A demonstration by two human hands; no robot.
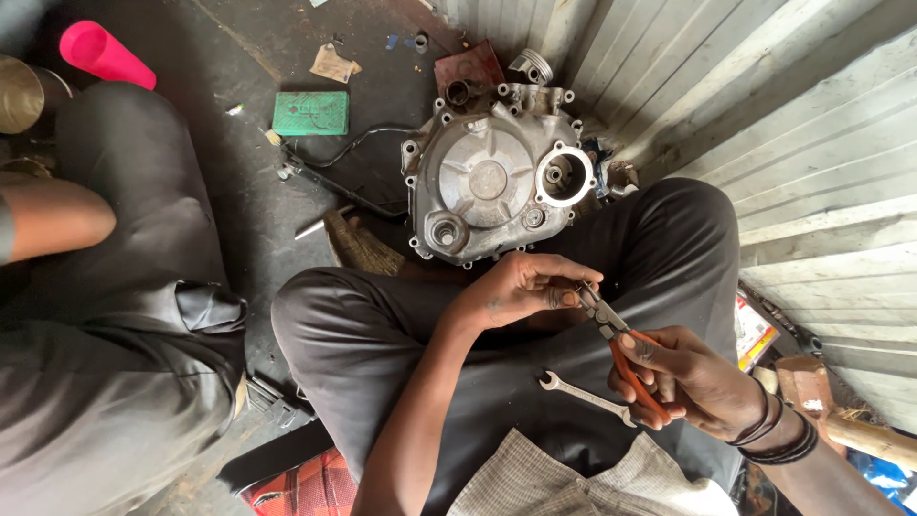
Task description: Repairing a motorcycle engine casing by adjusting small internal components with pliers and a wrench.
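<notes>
My right hand (683, 377) grips the orange handles of a pair of pliers (611, 334), whose jaws point up and to the left. My left hand (525, 287) pinches something small at the plier jaws; what it is I cannot make out. A small open-ended spanner (583, 394) lies on my lap, its far end under my right hand. Beyond my knees, a grey metal engine cover (492, 182) with a round opening rests on the floor.
Another person in dark trousers (124, 315) sits at the left, an arm (53, 220) showing. A green board (310, 113), a pink cup (103, 54), a piston (530, 65) and a black cable (353, 186) lie on the dark floor. A corrugated metal wall (793, 124) stands on the right.
</notes>
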